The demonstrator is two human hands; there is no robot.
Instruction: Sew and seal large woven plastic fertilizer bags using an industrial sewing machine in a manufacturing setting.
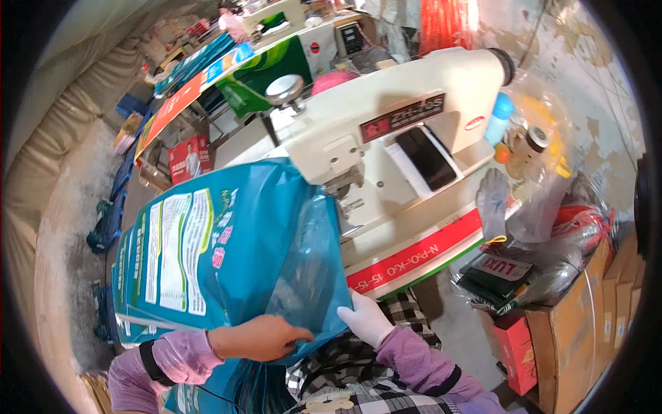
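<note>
At centre, the bag lies by the sewing machine; sewing looks unfinished, the mouth apparently unclosed. The left hand has fingers gripping it; the right hand, can't tell.

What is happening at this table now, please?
A person is handling a large teal printed bag beside a cream sewing machine. The bare left hand has its fingers curled at the bag's near edge, and the white-gloved right hand is at its right-hand edge. The bag reaches up to the machine's needle end; whether it is under the needle is unclear. A dark phone lies beneath the machine's arm.
</note>
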